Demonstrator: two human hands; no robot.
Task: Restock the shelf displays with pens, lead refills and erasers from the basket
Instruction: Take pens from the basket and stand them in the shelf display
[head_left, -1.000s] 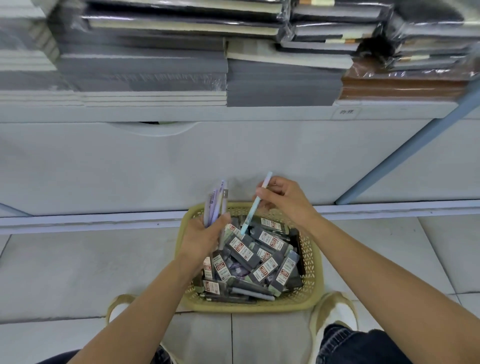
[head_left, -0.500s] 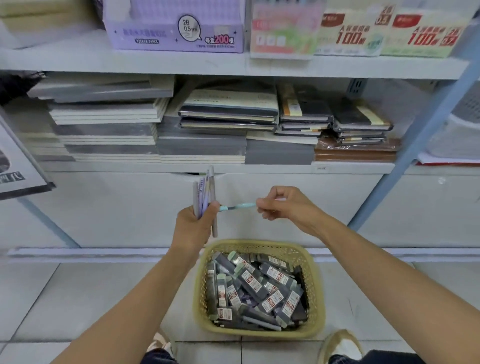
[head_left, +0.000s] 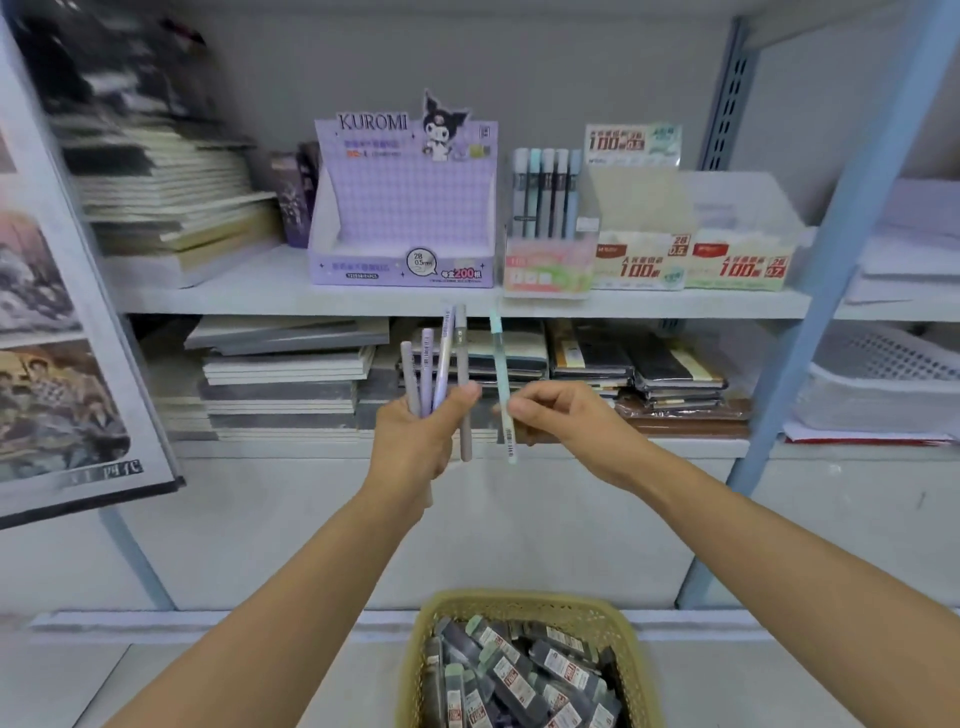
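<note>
Looks like the sorting stage of the restock, just short of placing: stock lifted out, nothing yet set down on the shelf (head_left: 234, 296).

Facing that white shelf, with stacks of notebooks (head_left: 280, 374) on the level below and more piled far left.

Far centre on the board, a purple display box (head_left: 402, 208) with a tall printed back and a low front lip. No stock showing above the lip; floor of it hidden, so perhaps bare, perhaps not.

Near, down on the floor, a yellow woven basket (head_left: 524, 603), crammed with dark flat lead refill cases (head_left: 519, 675), red-and-white labelled, lying crisscross.

Far right on the board, two cream boxes (head_left: 644, 265) side by side, contents masked by their front walls. Between these and the purple box, a clear pen stand (head_left: 545, 275) holding five upright pens (head_left: 545, 192) in a tight row.

In mid-air before the lower level, both hands busy. Left hand (head_left: 415, 436) wrapped round a fanned bundle of pens (head_left: 443, 358): four, purple and grey, upright, one grey hanging lower. Right hand (head_left: 561, 415) pinching a single teal pen (head_left: 500, 374) at mid-shaft, upright, just beside the bundle, apart from it. Pens or long lead tubes, hard to say.

Next, probably: raising to the board and matching by colour. Teal likely into the clear stand, lowered straight down without knocking the row; purples likely to the purple box.
</note>
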